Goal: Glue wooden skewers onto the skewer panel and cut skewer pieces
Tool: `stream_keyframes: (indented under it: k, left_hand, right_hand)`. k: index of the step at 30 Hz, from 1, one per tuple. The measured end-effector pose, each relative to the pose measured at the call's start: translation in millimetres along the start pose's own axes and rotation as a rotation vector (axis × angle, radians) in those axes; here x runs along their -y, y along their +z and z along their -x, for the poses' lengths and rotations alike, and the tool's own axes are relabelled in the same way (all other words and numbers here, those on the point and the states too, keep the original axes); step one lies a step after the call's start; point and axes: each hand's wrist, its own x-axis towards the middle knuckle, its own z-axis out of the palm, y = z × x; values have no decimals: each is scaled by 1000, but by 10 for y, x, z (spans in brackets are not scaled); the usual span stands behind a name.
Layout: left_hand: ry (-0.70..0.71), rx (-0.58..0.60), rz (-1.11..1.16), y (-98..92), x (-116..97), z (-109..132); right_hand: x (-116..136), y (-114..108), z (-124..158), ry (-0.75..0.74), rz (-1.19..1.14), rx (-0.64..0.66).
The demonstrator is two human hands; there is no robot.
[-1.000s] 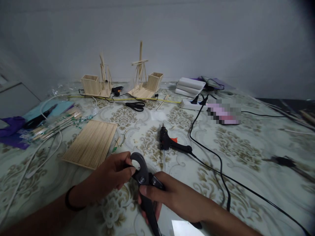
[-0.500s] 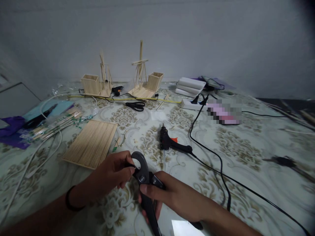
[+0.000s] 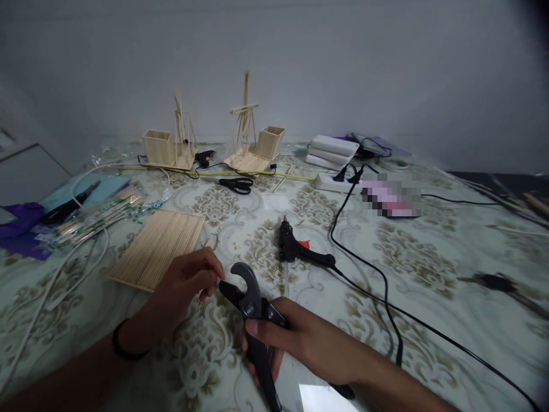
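My right hand (image 3: 300, 337) is wrapped around the dark handle of a pipe cutter (image 3: 251, 303). Its hooked jaw stands apart from the black lower blade. My left hand (image 3: 191, 277) is just left of the blade tip, with fingers curled and thumb and forefinger close together; whether something small is between them cannot be made out. Under the left hand lies the edge of a flat panel of thin wooden sticks (image 3: 158, 246). Beyond the cutter a black glue gun (image 3: 295, 246) rests on the patterned tablecloth.
Bagged sticks (image 3: 107, 214) lie at left near a white cable. Two stick models (image 3: 158, 149) with boxes stand against the wall. Black scissors (image 3: 237, 184), a power strip (image 3: 337, 182) and a blurred pink object (image 3: 392, 197) sit farther back. A black cord (image 3: 429, 312) crosses the right side.
My left hand has drawn back to the left, off the cutter's blade. The cutter's jaws now stand wider apart; my right hand stays nearly in place.
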Motion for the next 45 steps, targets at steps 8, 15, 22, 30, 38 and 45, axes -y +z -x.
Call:
stream_keyframes:
  k: [8,15,22,30,38,45]
  left_hand:
    - [59,-136,-221,44,-34,8]
    - [5,-203,-235,47,-23,-14]
    - [-56,124,-158,62,-10,40]
    - [-161,213,-169,105,25,86]
    - [-294,167,-208,135,-9,101]
    - [-337,122,-176,200,-41,90]
  right_hand:
    - [5,2,3,-6,-16,-4]
    - [15,2,6,-17,-7,0]
    - [-21,-10,-4,-21,0,0]
    - [-5,35,-1,-20,26,15]
    - [-4,49,-35,-14,31,14]
    - [-38,41,-50,-25,42,29]
